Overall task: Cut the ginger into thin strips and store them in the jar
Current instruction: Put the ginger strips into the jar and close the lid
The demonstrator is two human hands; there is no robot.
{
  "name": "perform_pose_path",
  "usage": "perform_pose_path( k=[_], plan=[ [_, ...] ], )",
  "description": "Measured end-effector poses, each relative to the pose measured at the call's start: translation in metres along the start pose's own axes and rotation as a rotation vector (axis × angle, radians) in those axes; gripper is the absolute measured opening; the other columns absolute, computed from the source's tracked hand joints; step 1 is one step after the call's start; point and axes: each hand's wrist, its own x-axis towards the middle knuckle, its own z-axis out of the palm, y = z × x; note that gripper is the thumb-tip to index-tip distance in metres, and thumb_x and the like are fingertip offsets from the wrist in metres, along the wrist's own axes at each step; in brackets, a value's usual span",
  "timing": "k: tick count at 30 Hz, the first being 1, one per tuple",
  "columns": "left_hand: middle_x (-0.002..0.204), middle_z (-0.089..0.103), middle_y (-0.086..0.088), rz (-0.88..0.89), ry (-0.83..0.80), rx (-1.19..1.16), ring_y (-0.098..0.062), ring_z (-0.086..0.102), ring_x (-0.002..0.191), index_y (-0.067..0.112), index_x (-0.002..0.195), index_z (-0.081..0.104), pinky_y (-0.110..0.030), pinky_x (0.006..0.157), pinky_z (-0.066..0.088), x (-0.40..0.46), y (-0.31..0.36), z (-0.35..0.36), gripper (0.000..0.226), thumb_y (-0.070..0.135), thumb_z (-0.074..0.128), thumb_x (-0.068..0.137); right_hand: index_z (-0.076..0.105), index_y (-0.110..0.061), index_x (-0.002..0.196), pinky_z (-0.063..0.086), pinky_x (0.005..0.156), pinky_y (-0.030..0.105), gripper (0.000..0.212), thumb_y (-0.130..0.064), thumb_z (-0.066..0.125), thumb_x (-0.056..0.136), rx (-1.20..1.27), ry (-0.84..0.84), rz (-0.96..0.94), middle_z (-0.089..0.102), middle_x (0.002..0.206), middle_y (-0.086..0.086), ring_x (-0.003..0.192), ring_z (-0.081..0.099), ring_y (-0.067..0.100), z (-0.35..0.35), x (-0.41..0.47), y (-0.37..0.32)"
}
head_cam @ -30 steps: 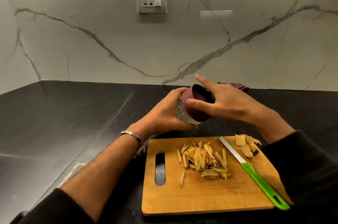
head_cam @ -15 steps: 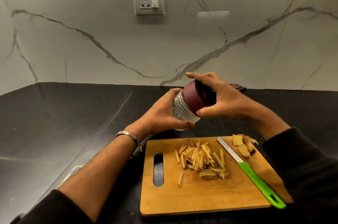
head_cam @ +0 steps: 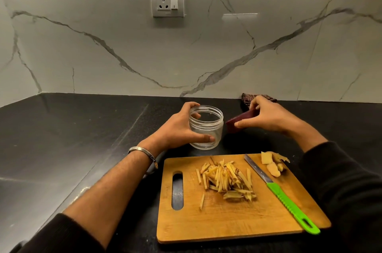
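Observation:
A clear, empty jar (head_cam: 208, 126) stands upright and lidless on the black counter just behind the cutting board. My left hand (head_cam: 182, 128) grips it round the side. To its right my right hand (head_cam: 266, 116) holds the maroon lid (head_cam: 239, 121), tilted, low over the counter. A pile of thin ginger strips (head_cam: 226, 180) lies in the middle of the wooden cutting board (head_cam: 217, 223). Ginger offcuts (head_cam: 272, 164) sit at the board's far right corner. A green-handled knife (head_cam: 283, 195) lies diagonally on the board's right side, untouched.
A dark patterned cloth (head_cam: 248, 97) lies by the wall behind my right hand. The black counter (head_cam: 82, 128) stretches left to the corner. A wall socket (head_cam: 167, 1) sits on the marble backsplash.
The lid has come off the jar. My left hand has set the jar upright on the counter, and my right hand has carried the lid away to the right and downward.

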Motion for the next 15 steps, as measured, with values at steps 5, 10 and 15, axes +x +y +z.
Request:
perform_pose_path(
  k=[5,10,15],
  plan=[
    [0.136,0.052,0.001,-0.042,-0.031,0.015,-0.012,0.054,0.121,0.025,0.145,0.027,-0.037,0.105,0.048,0.000,-0.002,-0.008,0.112,0.053,0.089,0.057,0.057,-0.018,0.096,0.051,0.070,0.027,0.052,-0.053,0.085,0.070,-0.153,-0.141,0.073,0.062,0.104,0.001,0.093,0.058,0.015,0.001,0.001,0.002],
    [0.144,0.047,-0.002,-0.050,-0.064,0.032,-0.014,0.049,0.127,0.023,0.151,0.019,-0.035,0.108,0.044,-0.001,0.002,-0.011,0.119,0.053,0.087,0.059,0.053,-0.021,0.105,0.046,0.064,0.023,0.058,-0.053,0.085,0.069,-0.306,-0.244,0.058,0.056,0.106,-0.004,0.090,0.053,0.012,0.004,-0.003,-0.005],
    [0.129,0.046,-0.001,-0.001,0.109,0.055,-0.015,0.050,0.115,0.025,0.139,0.035,-0.030,0.095,0.049,-0.006,0.012,-0.027,0.101,0.078,0.066,0.059,0.051,-0.023,0.115,0.053,0.072,0.029,0.057,-0.058,0.076,0.077,-0.349,-0.078,-0.102,0.056,0.105,-0.002,0.090,0.055,0.012,-0.015,-0.016,-0.025]
  ],
)
